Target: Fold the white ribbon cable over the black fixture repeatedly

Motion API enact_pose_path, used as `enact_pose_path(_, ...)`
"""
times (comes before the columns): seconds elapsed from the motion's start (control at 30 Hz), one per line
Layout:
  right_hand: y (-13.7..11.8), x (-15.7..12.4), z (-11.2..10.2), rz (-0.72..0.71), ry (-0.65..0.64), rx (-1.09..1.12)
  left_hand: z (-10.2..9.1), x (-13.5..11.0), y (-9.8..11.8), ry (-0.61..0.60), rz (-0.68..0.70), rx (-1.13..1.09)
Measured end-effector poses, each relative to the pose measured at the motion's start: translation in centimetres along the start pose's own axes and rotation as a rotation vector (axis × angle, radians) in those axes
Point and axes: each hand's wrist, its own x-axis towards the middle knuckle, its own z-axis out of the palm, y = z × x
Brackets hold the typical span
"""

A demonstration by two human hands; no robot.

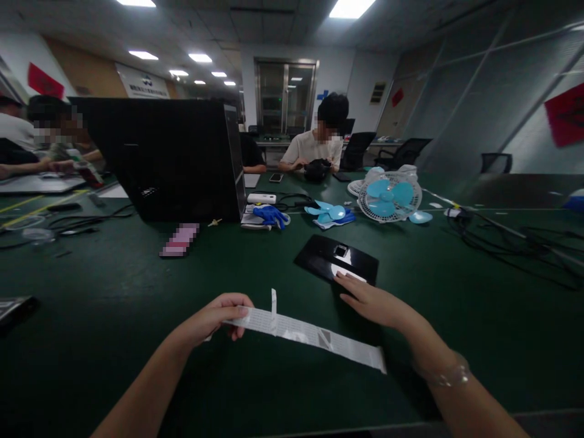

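Observation:
My left hand point(219, 319) pinches one end of a long pale strip with lines of small print point(303, 331), which looks like a sheet of labels or a ribbon of tape. A narrow white piece point(274, 304) sticks up from the strip, which runs right and slightly down. My right hand point(371, 298) lies with fingers outstretched at the near edge of a glossy black plate point(314, 252), like a monitor stand base, with a square fitting point(340, 250) on top. A bright white patch shows by the fingertips; whether it is a label or a reflection I cannot tell.
A large black computer case point(182, 158) stands at back left, a blurred pink item point(180, 240) before it. Blue-and-white gloves point(269, 216), a blue fan blade point(326, 212) and a fan point(387, 194) lie beyond the plate. Cables point(493, 228) spread rightward. A person point(314, 146) sits opposite.

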Motion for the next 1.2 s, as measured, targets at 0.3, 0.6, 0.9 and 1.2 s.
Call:
enact_pose_path(0.3, -5.4, -0.7, 1.2, -0.379, -0.106, 0.057, -0.1, 0.0, 0.4, 0.094, 0.032, 0.298)
enact_pose_path(0.6, -5.8, 0.4, 2.2, -0.531, -0.19, 0.137, -0.6, 0.4, 0.1, 0.154, 0.041, 0.535)
enact_pose_path(0.9, -6.2, -0.5, 1.9, -0.552, -0.01, 0.167, -0.3, 1.2, -0.7, 0.268, -0.052, 0.436)
enact_pose_path(1.2, -4.0, 1.0, 2.1, -0.598, 0.304, -0.151, -0.8, 1.0, -0.4, 0.371, -0.093, 0.431)
